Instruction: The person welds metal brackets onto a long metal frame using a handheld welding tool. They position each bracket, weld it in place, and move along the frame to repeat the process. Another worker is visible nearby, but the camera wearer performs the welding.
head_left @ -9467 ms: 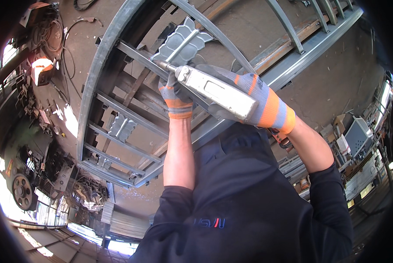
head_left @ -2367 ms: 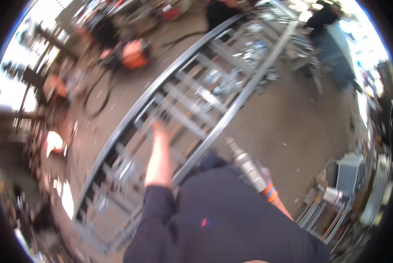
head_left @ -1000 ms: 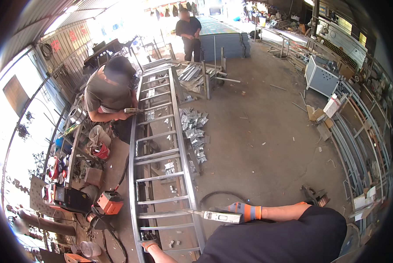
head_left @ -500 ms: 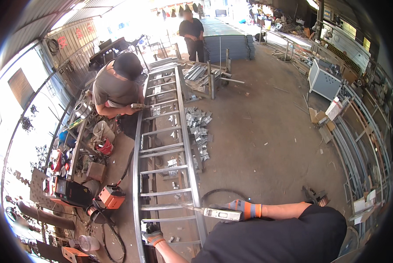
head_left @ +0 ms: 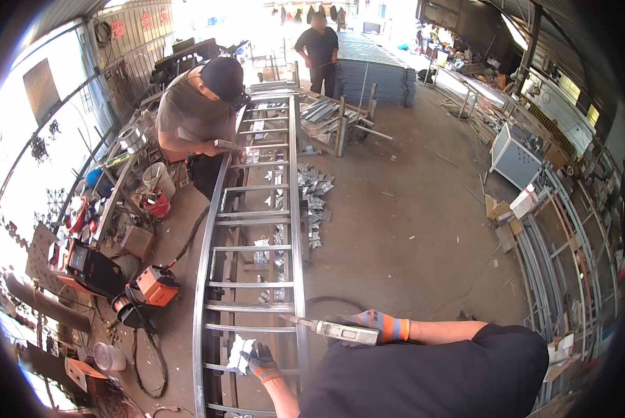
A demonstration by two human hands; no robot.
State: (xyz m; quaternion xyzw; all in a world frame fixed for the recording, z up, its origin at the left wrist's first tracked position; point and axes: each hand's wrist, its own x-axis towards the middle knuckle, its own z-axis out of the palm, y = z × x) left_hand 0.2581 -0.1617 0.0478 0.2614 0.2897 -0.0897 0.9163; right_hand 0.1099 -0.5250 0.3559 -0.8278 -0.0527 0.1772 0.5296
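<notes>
In my right hand point(head_left: 382, 326), gloved in grey and orange, is a grey-white welding torch point(head_left: 347, 331). Its thin nozzle points left, over the right rail of a long silver metal ladder frame point(head_left: 253, 285). My left hand point(head_left: 261, 362), in a similar glove, is over the near rungs, with its fingers closed at a bright silver bundle of small metal pieces point(head_left: 239, 354). Glare blurs the shape of those pieces. Across the frame, at the far left, a co-worker point(head_left: 199, 115) bends over the left rail with a similar torch point(head_left: 227, 145).
Loose silver brackets point(head_left: 314, 191) lie in a heap right of the frame. An orange-black welding machine point(head_left: 158, 284) with cables stands left, near buckets point(head_left: 159, 177). Long metal bars point(head_left: 545, 272) line the right side. Another person point(head_left: 319, 52) stands by stacked panels point(head_left: 371, 73).
My left hand has come away from the left rail, and the silver pieces at it now show plainly. The view has shifted, so the frame's near end sits further left. The torch stays in my right hand.
</notes>
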